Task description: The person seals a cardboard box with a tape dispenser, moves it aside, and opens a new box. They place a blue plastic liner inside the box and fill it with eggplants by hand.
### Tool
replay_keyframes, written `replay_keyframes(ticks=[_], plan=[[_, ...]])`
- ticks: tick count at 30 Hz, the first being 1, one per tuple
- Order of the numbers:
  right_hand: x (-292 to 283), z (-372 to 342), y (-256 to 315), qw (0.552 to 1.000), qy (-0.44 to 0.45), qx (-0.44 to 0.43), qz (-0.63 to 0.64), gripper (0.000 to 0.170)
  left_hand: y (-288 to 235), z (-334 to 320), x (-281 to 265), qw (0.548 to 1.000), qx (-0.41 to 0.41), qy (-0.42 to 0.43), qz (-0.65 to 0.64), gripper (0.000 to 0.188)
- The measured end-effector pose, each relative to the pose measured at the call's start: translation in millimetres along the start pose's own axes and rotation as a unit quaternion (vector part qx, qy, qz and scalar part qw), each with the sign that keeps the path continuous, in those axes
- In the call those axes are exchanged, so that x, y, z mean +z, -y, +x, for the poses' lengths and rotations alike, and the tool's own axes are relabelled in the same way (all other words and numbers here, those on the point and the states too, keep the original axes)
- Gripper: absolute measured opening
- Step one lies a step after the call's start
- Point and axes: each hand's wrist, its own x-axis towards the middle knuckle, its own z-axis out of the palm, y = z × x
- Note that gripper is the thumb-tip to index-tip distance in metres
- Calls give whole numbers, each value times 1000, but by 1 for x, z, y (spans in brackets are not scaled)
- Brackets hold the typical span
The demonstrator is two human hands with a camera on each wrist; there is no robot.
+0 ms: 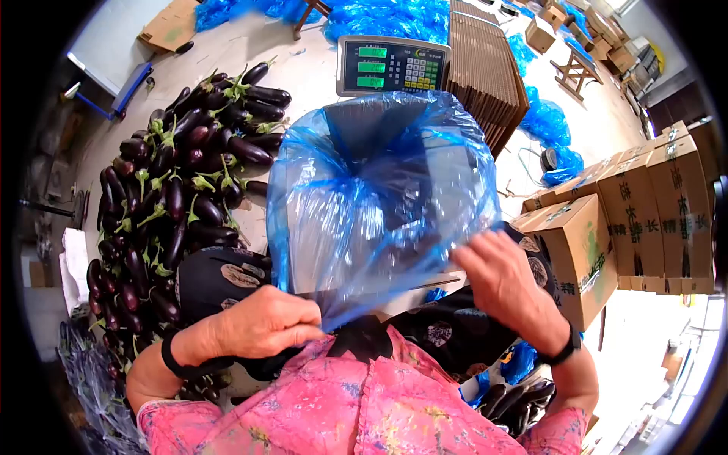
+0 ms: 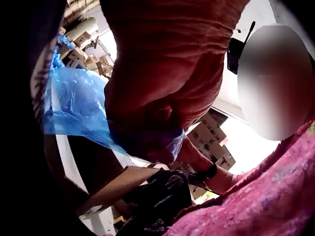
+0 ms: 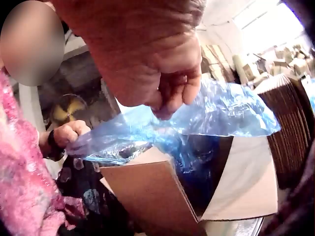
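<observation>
A thin blue plastic bag [image 1: 379, 205] lines an open cardboard box, its top edge spread over the flaps. In the right wrist view the brown box [image 3: 147, 189] shows below the film, its flaps standing outward. My left hand [image 1: 269, 322] pinches the near left corner of the bag, drawn toward the body. With curled fingers, my right hand [image 1: 500, 277] grips the bag's edge on the near right side. Between both hands the film is stretched in a taut fold. The left wrist view shows film gathered at the left fingertips.
Eggplants [image 1: 182, 174] lie in a large heap on the left. Behind the box stands a scale display [image 1: 393, 65]. A stack of flattened cartons [image 1: 485, 76] is to its right. Printed boxes [image 1: 644, 212] stand at the right, with blue plastic [image 1: 546, 121] beyond.
</observation>
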Motion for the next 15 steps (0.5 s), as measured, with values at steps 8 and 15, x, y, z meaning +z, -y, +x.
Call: replay_keyframes(ticks=[8,15], plan=[[62,-89,54,969,226,86,-56,8,59,19,91,962,-28,76,260,11],[203,-96,-8,976,181,112,-55,10,97,33,129,928,14,-78,365,33]])
